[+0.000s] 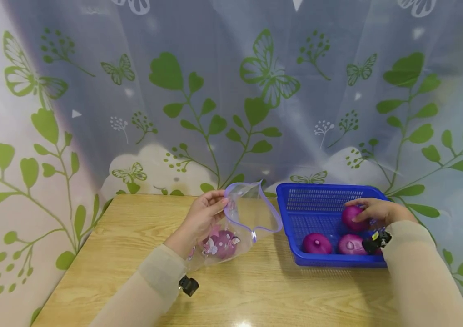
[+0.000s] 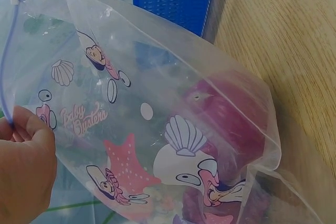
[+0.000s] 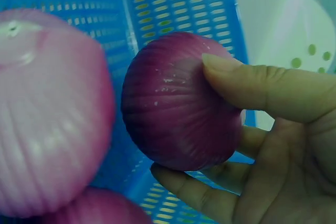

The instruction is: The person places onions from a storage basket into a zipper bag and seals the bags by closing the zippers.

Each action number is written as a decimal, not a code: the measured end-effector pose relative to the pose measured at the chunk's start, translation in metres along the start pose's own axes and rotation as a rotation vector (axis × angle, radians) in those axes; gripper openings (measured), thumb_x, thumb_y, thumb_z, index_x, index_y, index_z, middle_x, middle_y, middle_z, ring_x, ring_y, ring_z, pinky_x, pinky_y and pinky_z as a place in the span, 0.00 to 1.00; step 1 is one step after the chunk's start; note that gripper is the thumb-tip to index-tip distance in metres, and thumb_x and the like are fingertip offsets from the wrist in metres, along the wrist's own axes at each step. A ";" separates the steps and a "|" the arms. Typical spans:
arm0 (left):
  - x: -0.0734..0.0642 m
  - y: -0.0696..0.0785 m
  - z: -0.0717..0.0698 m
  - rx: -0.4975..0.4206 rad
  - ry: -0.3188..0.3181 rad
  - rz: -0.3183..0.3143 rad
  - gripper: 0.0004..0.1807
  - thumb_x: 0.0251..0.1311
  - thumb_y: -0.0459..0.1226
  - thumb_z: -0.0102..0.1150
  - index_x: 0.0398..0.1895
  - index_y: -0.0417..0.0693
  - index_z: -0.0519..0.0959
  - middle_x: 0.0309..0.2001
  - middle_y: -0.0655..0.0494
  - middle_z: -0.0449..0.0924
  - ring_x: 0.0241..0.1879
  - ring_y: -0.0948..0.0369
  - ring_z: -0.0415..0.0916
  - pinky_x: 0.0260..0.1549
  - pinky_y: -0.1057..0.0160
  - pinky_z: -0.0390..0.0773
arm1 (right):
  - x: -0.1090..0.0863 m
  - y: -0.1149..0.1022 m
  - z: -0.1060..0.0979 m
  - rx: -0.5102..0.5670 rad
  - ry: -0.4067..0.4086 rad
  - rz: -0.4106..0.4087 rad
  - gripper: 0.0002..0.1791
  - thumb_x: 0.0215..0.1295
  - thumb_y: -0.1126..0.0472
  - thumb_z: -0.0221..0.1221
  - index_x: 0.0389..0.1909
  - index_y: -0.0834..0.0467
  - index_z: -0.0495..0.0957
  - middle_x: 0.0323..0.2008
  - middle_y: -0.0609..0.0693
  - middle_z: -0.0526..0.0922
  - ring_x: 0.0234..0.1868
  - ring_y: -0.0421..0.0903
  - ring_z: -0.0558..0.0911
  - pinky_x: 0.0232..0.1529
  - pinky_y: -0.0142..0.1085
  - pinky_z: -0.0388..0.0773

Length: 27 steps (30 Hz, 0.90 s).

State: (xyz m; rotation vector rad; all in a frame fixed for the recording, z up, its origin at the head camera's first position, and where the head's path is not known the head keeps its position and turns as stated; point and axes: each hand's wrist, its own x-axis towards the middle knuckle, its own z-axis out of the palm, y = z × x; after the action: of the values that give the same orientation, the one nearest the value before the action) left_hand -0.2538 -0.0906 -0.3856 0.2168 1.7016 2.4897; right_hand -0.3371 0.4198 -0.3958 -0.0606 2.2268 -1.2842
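My left hand (image 1: 206,213) pinches the purple rim of a clear zip bag (image 2: 131,108) printed with shells, a starfish and cartoon figures. The bag's mouth gapes toward the right, its white slider (image 1: 254,235) hanging at the front. Inside the bag, low down, rest red onions (image 2: 231,119). With thumb and fingers curled round it, my right hand (image 1: 378,211) grips a red onion (image 3: 178,103) at the right side of a blue plastic basket (image 1: 290,227). More red onions (image 1: 316,244) lie along the basket's front, one partly hidden by the wrist camera.
Both the bag and the basket are on a wood-grain table (image 1: 133,236), the basket to the right of the bag. Behind the table hangs a curtain (image 1: 223,91) printed with green leaves and butterflies. A small black camera (image 1: 189,285) is strapped at my left wrist.
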 end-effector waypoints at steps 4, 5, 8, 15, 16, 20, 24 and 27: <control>-0.001 0.000 -0.001 0.013 0.000 0.000 0.14 0.70 0.26 0.53 0.56 0.33 0.71 0.37 0.59 0.77 0.37 0.66 0.76 0.41 0.71 0.79 | -0.005 -0.011 -0.002 -0.046 0.016 -0.033 0.30 0.64 0.67 0.65 0.67 0.52 0.72 0.65 0.77 0.56 0.53 0.54 0.76 0.54 0.54 0.79; -0.001 0.000 -0.001 0.016 -0.001 0.001 0.13 0.70 0.26 0.53 0.56 0.33 0.71 0.37 0.59 0.77 0.37 0.65 0.76 0.41 0.71 0.80 | -0.006 -0.014 -0.002 -0.045 0.019 -0.044 0.30 0.64 0.67 0.65 0.67 0.53 0.72 0.65 0.77 0.56 0.53 0.54 0.76 0.55 0.53 0.79; 0.000 -0.001 0.000 0.011 0.008 0.002 0.13 0.70 0.25 0.53 0.55 0.33 0.72 0.37 0.59 0.77 0.37 0.65 0.76 0.41 0.71 0.80 | -0.010 -0.021 -0.003 -0.038 0.028 -0.080 0.29 0.64 0.67 0.64 0.66 0.53 0.71 0.65 0.76 0.58 0.52 0.52 0.77 0.54 0.51 0.80; 0.001 -0.002 -0.001 -0.007 0.000 0.004 0.13 0.70 0.25 0.52 0.56 0.34 0.71 0.37 0.58 0.77 0.37 0.65 0.76 0.41 0.71 0.80 | -0.021 -0.044 -0.004 -0.057 0.072 -0.174 0.28 0.63 0.69 0.64 0.63 0.50 0.72 0.67 0.76 0.53 0.53 0.53 0.76 0.51 0.47 0.82; 0.001 -0.002 -0.001 -0.005 -0.002 0.005 0.13 0.70 0.25 0.53 0.56 0.34 0.71 0.37 0.58 0.77 0.37 0.65 0.76 0.41 0.71 0.80 | -0.023 -0.047 -0.004 -0.092 0.083 -0.185 0.30 0.63 0.69 0.65 0.65 0.54 0.70 0.67 0.76 0.54 0.54 0.54 0.76 0.51 0.47 0.82; 0.001 -0.002 -0.001 -0.001 -0.010 0.006 0.13 0.70 0.25 0.53 0.56 0.33 0.71 0.38 0.59 0.77 0.38 0.65 0.76 0.41 0.71 0.80 | -0.029 -0.060 -0.003 -0.247 0.126 -0.223 0.37 0.64 0.65 0.65 0.71 0.67 0.60 0.66 0.76 0.58 0.56 0.58 0.76 0.48 0.44 0.83; 0.001 -0.003 -0.001 -0.004 -0.010 0.006 0.12 0.70 0.25 0.53 0.55 0.34 0.72 0.37 0.59 0.77 0.37 0.65 0.76 0.41 0.71 0.80 | -0.035 -0.070 0.000 -0.317 0.148 -0.246 0.38 0.65 0.65 0.65 0.71 0.69 0.59 0.65 0.76 0.61 0.57 0.61 0.75 0.47 0.43 0.83; 0.001 -0.003 -0.001 -0.009 -0.005 0.002 0.12 0.69 0.25 0.53 0.54 0.35 0.72 0.37 0.59 0.77 0.37 0.65 0.76 0.41 0.71 0.80 | -0.040 -0.077 0.004 -0.358 0.171 -0.264 0.37 0.65 0.64 0.66 0.71 0.68 0.60 0.65 0.75 0.62 0.57 0.62 0.75 0.45 0.40 0.83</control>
State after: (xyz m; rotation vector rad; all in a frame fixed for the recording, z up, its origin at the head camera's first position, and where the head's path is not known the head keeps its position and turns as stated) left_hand -0.2551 -0.0900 -0.3891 0.2242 1.6884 2.4954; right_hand -0.3194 0.3876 -0.3173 -0.4058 2.6441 -1.0340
